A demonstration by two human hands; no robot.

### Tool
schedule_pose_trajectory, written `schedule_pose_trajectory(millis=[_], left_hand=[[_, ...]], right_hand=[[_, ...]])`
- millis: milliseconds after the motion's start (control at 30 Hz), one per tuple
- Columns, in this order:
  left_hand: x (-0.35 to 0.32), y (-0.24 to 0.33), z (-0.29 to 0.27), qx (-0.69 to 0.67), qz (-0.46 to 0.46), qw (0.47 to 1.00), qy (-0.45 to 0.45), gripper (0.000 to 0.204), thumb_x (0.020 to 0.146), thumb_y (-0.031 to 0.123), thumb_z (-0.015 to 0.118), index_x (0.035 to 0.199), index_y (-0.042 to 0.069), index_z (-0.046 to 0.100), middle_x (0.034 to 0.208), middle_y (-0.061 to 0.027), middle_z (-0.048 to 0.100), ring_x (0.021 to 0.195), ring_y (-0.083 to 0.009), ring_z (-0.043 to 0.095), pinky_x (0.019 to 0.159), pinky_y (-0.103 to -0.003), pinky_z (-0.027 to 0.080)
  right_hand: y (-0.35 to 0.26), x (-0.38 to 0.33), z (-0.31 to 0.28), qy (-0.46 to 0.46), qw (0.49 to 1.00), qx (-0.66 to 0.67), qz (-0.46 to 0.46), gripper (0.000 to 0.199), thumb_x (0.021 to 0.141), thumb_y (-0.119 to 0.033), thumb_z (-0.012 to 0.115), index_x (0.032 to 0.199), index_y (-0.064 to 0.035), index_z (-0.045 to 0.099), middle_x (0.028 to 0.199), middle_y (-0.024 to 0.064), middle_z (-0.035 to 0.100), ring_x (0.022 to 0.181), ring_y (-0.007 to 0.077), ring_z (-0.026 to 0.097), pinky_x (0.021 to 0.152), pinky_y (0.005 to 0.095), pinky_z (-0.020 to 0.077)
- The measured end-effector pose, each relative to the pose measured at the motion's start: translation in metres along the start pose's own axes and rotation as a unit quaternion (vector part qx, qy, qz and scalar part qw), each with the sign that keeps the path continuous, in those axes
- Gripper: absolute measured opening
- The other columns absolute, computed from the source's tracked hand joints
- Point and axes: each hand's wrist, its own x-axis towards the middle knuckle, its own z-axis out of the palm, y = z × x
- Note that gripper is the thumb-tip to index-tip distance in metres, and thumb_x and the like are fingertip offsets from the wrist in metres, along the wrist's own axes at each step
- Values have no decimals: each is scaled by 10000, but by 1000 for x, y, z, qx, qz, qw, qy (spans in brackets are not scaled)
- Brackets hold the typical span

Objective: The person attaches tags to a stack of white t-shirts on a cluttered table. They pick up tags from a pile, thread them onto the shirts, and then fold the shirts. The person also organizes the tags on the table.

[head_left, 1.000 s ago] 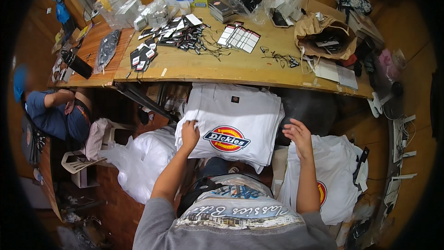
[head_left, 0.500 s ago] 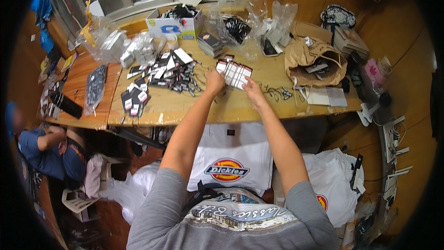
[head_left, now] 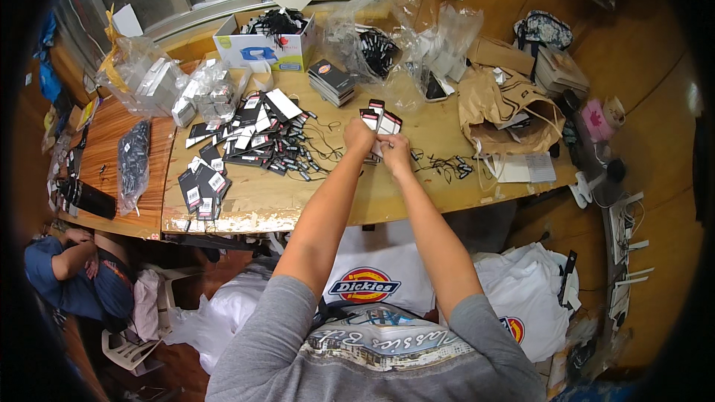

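Both hands are over the middle of the wooden table, close together around a small bunch of black-and-white hang tags (head_left: 387, 122). My left hand (head_left: 359, 136) has its fingers curled on the left side of the bunch. Against its lower right side, my right hand (head_left: 395, 152) is closed, fingertips near the left hand. The tags' far ends stick out past my fingers; their lower part is mostly hidden. Left of my hands spreads a loose heap of tags (head_left: 257, 134) with black strings. More black strings (head_left: 447, 167) lie just right of my right hand.
A neat stack of dark tags (head_left: 331, 83) stands behind my hands. Farther back are a white box (head_left: 264, 48) of black strings and clear plastic bags (head_left: 417, 52). An open brown paper bag (head_left: 477, 108) stands at right. A person (head_left: 82, 272) sits at lower left.
My hands have drawn together, the right one moving left toward the other. The tags, spread in a wide fan before, are now narrower and more covered by my fingers. The view has shifted slightly.
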Motion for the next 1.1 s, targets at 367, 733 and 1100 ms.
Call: schedule_pose_trajectory(millis=[367, 733, 1100], left_hand=[[39, -4, 28, -87, -22, 994, -57, 342, 567, 334, 712, 688, 28, 617, 669, -127, 599, 582, -204, 590, 526, -321, 455], [6, 55, 11, 50, 39, 994, -85, 388, 489, 290, 709, 744, 21, 596, 783, -135, 600, 706, -248, 589, 619, -320, 462], [-29, 23, 7, 324, 258, 910, 31, 348, 673, 110, 522, 989, 47, 391, 937, -155, 523, 937, -301, 488, 696, -393, 423]], right_hand=[[6, 6, -1, -6, 994, 91, -65, 249, 596, -13, 608, 835, -53, 553, 1137, 155, 415, 1061, 291, 390, 873, 338, 322], [24, 5, -9, -7, 956, 289, 50, 367, 672, 120, 531, 935, -52, 343, 866, 86, 492, 785, 145, 492, 644, 241, 419], [49, -40, -31, -34, 928, 371, 30, 402, 674, 132, 443, 1008, -61, 330, 1010, 89, 406, 887, 193, 507, 643, 247, 428]])
